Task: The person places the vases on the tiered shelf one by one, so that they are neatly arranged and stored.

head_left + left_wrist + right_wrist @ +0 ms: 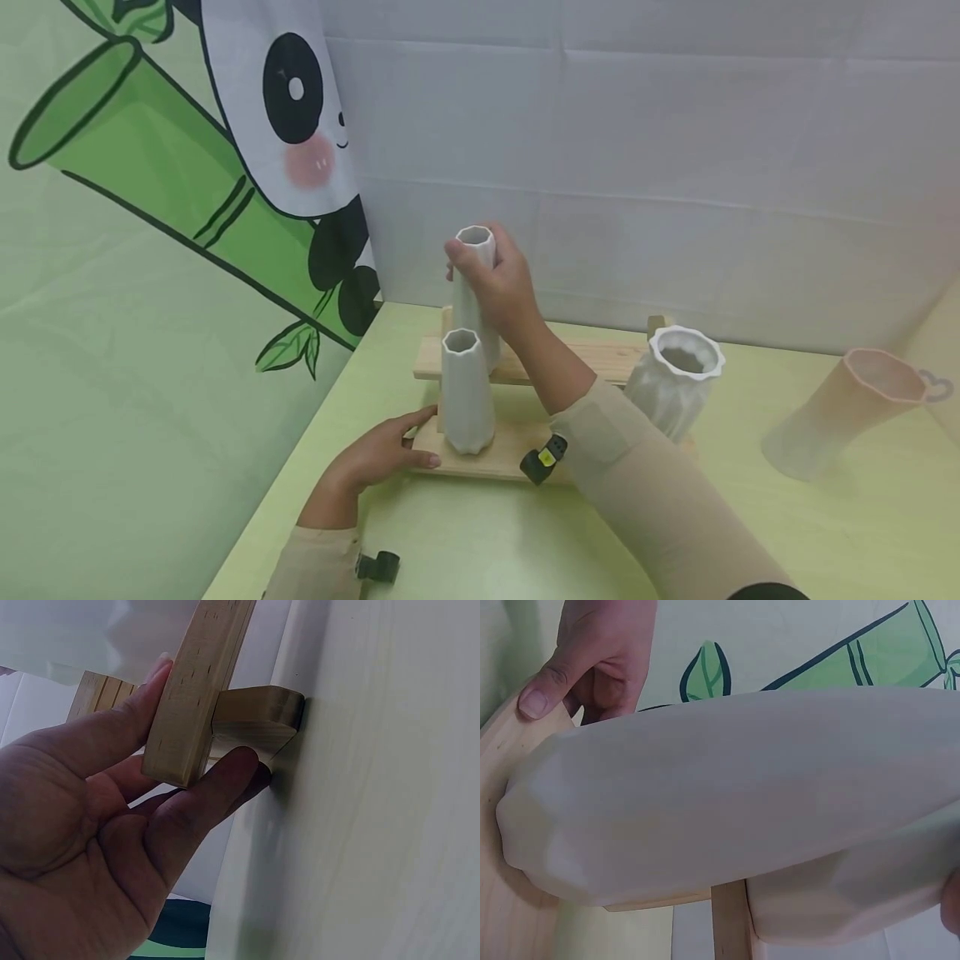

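Note:
My right hand [508, 287] grips a slim white faceted vase [467, 304] near its rim, thumb on the near side. That vase stands upright at the upper board [585, 357] of a two-step wooden stand. A similar white vase [468, 400] stands in front, on the lower board [517, 465], and fills much of the right wrist view. At the left end of the lower board, my left hand [381, 454] pinches the wood, thumb on top. In the left wrist view, its fingers [202, 799] lie under the board end [184, 712], beside a wooden foot [255, 709].
A wider white vase [675, 387] with a ruffled rim stands at the stand's right end, partly behind my right sleeve [645, 483]. Farther right is a pink-and-white vase [832, 412] with a small looped handle. A pale cloth wall [645, 183] rises behind the table [450, 542].

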The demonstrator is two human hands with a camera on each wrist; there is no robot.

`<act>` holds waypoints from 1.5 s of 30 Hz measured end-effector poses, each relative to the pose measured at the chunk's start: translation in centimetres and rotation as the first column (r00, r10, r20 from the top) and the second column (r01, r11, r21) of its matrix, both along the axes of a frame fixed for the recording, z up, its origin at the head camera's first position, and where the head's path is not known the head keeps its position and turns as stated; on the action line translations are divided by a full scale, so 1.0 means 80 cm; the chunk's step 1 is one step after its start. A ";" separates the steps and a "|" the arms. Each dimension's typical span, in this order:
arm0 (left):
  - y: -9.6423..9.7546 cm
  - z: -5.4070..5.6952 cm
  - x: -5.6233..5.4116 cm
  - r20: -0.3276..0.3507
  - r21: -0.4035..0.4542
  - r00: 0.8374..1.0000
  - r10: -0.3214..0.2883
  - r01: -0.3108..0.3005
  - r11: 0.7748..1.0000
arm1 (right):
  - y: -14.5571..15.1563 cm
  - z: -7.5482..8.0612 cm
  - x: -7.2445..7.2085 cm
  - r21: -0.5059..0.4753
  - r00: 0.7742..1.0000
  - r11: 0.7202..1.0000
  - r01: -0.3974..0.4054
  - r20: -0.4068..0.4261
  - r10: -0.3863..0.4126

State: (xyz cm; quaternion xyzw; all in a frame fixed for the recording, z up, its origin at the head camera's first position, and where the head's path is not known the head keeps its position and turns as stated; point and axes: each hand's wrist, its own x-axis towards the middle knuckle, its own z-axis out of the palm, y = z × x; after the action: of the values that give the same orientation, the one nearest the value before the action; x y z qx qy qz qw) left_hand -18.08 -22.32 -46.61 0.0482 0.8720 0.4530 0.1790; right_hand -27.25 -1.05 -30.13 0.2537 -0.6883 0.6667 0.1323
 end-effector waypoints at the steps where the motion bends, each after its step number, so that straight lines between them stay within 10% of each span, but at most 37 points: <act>1: 0.000 0.000 0.000 0.000 -0.001 1.000 0.000 0.000 1.000 | -0.001 0.000 0.000 -0.002 1.000 1.000 -0.003 0.001 0.003; 45: 0.002 0.000 -0.008 -0.007 0.007 1.000 0.002 -0.002 1.000 | 0.019 0.001 0.009 0.114 1.000 0.993 0.020 0.001 -0.020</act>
State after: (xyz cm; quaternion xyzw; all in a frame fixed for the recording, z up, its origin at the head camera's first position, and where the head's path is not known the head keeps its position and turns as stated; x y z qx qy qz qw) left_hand -18.70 -22.20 -46.62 0.0496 0.8711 0.4560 0.1752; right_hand -26.49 0.47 -30.03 0.2530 -0.7278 0.6253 0.1235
